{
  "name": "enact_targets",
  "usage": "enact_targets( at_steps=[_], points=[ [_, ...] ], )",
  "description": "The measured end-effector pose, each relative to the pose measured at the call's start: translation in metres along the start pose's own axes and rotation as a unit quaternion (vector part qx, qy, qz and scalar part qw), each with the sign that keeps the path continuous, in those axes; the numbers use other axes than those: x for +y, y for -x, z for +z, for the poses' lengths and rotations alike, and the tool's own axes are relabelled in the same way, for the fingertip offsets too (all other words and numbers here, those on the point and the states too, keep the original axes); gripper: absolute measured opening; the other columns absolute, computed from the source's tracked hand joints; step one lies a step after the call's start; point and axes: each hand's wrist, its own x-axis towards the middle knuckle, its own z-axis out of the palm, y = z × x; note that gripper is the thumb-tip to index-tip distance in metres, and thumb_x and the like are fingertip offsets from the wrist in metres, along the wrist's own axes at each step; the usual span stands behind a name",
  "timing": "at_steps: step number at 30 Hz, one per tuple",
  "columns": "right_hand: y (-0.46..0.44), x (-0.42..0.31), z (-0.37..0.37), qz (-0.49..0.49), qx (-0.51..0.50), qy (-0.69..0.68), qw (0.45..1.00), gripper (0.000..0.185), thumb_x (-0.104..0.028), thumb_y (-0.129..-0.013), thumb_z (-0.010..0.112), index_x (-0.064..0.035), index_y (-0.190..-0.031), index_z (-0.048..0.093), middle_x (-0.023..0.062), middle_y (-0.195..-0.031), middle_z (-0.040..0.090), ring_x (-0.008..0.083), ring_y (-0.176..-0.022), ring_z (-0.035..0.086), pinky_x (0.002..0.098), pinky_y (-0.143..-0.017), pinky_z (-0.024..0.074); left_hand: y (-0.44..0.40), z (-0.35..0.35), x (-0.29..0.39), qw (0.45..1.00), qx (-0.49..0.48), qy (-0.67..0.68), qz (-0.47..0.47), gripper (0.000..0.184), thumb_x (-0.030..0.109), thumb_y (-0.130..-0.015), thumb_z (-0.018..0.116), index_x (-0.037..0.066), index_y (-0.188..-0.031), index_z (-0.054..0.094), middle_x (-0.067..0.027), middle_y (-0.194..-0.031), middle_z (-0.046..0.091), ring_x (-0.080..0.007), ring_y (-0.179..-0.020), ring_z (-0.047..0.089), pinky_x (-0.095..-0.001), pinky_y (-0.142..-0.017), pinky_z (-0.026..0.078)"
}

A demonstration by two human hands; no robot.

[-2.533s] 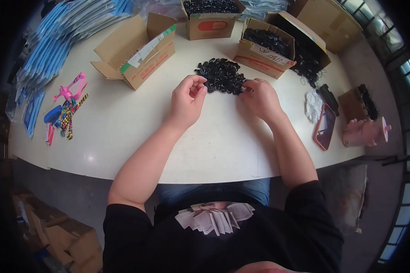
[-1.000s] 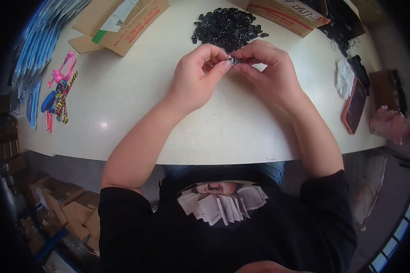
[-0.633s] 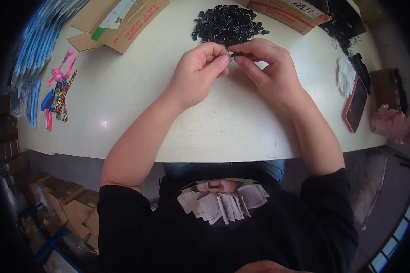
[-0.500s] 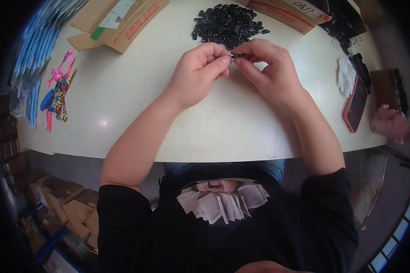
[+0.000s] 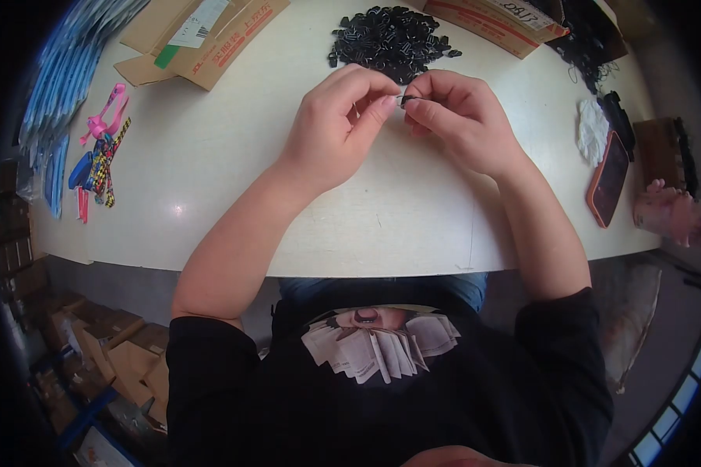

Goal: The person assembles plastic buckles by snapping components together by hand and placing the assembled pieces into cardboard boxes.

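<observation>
Largest by far, a pale table [image 5: 350, 233] across the whole middle of the view. Next in size, a black T-shirt [image 5: 444, 420] on the person at the near edge, with a printed picture of paper sheets on the chest. At far left, a stack of blue, plastic-wrapped packets [image 5: 70, 93]. Below it, off the table, a jumble of brown boxes [image 5: 132, 354]. Near the top left, an open carton [image 5: 234, 47] with red printing and green tape. In the middle, left hand [image 5: 339, 117] and right hand [image 5: 471, 121], close together above the table, with thumb and forefinger narrowed on each. At the top right, another carton [image 5: 491, 23], cut off by the edge of the view. Just beyond the fingers, a loose heap of black pieces [image 5: 389, 43] (pale glints among them). At far right, a pink cup [image 5: 666, 216], an orange-edged phone [image 5: 607, 183] and a crumpled white tissue [image 5: 592, 132]. Well apart, on the left, a pink strap [image 5: 105, 117] near a checkered strap [image 5: 103, 167]. Smallest, a black piece [image 5: 407, 100], pinched in the right hand, with a thin pale end at the left fingertips; impossible to tell whether gripped there too.
</observation>
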Motion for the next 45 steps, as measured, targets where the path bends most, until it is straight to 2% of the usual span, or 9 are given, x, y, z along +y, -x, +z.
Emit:
enact_targets(
  at_steps=[2, 8, 14, 22, 26, 31, 37, 40, 45],
  points=[
    [0.0, -0.001, -0.001, 0.008, -0.002, -0.007, 1.0, 0.014, -0.012, -0.089, 0.061, 0.001, -0.091, 0.062, 0.0004, -0.077, 0.061, 0.0052, -0.07, 0.055, 0.0203, -0.063, 0.0449, -0.002, -0.005, 0.003, 0.997, -0.005, -0.053, 0.048, 0.009, 0.003, -0.084, 0.064, 0.001, -0.093, 0.065, -0.0074, -0.081, 0.061, -0.0186, -0.07, 0.058, -0.0293, -0.062, 0.047],
    [-0.001, -0.001, -0.002, 0.034, -0.003, 0.002, 0.999, 0.014, -0.012, -0.09, 0.062, 0.0013, -0.092, 0.062, 0.002, -0.079, 0.062, 0.0066, -0.071, 0.057, 0.0217, -0.065, 0.0465, -0.003, -0.007, 0.0, 0.983, -0.005, -0.14, 0.118, 0.009, -0.001, -0.081, 0.067, -0.002, -0.09, 0.068, -0.0098, -0.084, 0.063, -0.0192, -0.076, 0.061, -0.0277, -0.068, 0.049],
    [-0.001, 0.001, -0.003, 0.029, -0.014, 0.005, 0.999, 0.014, -0.012, -0.091, 0.062, 0.0027, -0.094, 0.061, 0.0035, -0.081, 0.062, 0.0088, -0.075, 0.058, 0.0233, -0.069, 0.0473, -0.003, -0.005, -0.002, 0.988, -0.003, -0.114, 0.104, 0.01, 0.002, -0.079, 0.066, -0.002, -0.088, 0.067, -0.0109, -0.079, 0.062, -0.0268, -0.073, 0.06, -0.0339, -0.066, 0.049],
    [-0.001, -0.002, -0.003, 0.023, -0.019, 0.017, 0.999, 0.014, -0.011, -0.091, 0.062, 0.0028, -0.094, 0.062, 0.0034, -0.081, 0.062, 0.0088, -0.074, 0.058, 0.0231, -0.069, 0.0474, -0.003, -0.005, -0.003, 0.988, -0.01, -0.118, 0.102, 0.009, 0.001, -0.081, 0.064, -0.002, -0.089, 0.066, -0.0119, -0.082, 0.062, -0.0281, -0.075, 0.06, -0.0347, -0.068, 0.049],
    [-0.002, 0.005, -0.001, 0.006, 0.003, 0.018, 1.0, 0.014, -0.013, -0.089, 0.065, 0.0007, -0.088, 0.063, -0.0001, -0.074, 0.062, 0.0043, -0.066, 0.056, 0.019, -0.057, 0.0435, -0.003, -0.006, -0.001, 0.982, -0.009, -0.156, 0.109, 0.006, 0.0, -0.085, 0.061, -0.003, -0.089, 0.065, -0.012, -0.085, 0.063, -0.0242, -0.076, 0.061, -0.0303, -0.069, 0.049],
    [-0.001, -0.001, -0.001, 0.036, -0.009, 0.04, 0.999, 0.013, -0.009, -0.089, 0.065, 0.0031, -0.091, 0.063, 0.0026, -0.08, 0.063, 0.0077, -0.072, 0.058, 0.0218, -0.066, 0.048, -0.003, -0.007, -0.001, 0.976, -0.011, -0.183, 0.114, 0.006, 0.001, -0.086, 0.059, -0.003, -0.087, 0.063, -0.013, -0.085, 0.061, -0.0279, -0.078, 0.06, -0.0329, -0.07, 0.049],
    [0.0, 0.002, 0.003, 0.011, 0.004, 0.036, 0.999, 0.014, -0.01, -0.087, 0.067, 0.0029, -0.089, 0.063, 0.0, -0.074, 0.062, 0.004, -0.067, 0.056, 0.0195, -0.058, 0.0458, -0.002, -0.002, -0.001, 0.976, -0.016, -0.192, 0.098, 0.002, -0.001, -0.086, 0.055, -0.002, -0.086, 0.055, -0.0139, -0.082, 0.056, -0.0313, -0.077, 0.055, -0.037, -0.069, 0.046],
    [0.002, -0.001, 0.007, 0.006, 0.03, 0.079, 0.996, 0.012, -0.008, -0.085, 0.068, 0.0031, -0.087, 0.064, 0.0027, -0.071, 0.063, 0.0061, -0.065, 0.057, 0.0218, -0.058, 0.0465, -0.001, -0.001, 0.0, 0.975, -0.019, -0.205, 0.088, 0.001, -0.001, -0.086, 0.053, -0.002, -0.086, 0.053, -0.0143, -0.082, 0.054, -0.0323, -0.078, 0.054, -0.0378, -0.069, 0.045],
    [0.004, -0.005, 0.015, -0.118, 0.092, 0.313, 0.938, 0.012, -0.009, -0.077, 0.072, 0.0001, -0.084, 0.067, 0.0115, -0.071, 0.064, 0.0199, -0.06, 0.061, 0.0296, -0.059, 0.049, 0.002, 0.002, 0.002, 0.974, -0.006, -0.219, 0.055, 0.001, 0.0, -0.087, 0.052, -0.001, -0.086, 0.052, -0.0149, -0.082, 0.054, -0.0328, -0.077, 0.054, -0.0378, -0.069, 0.045]
  ],
)
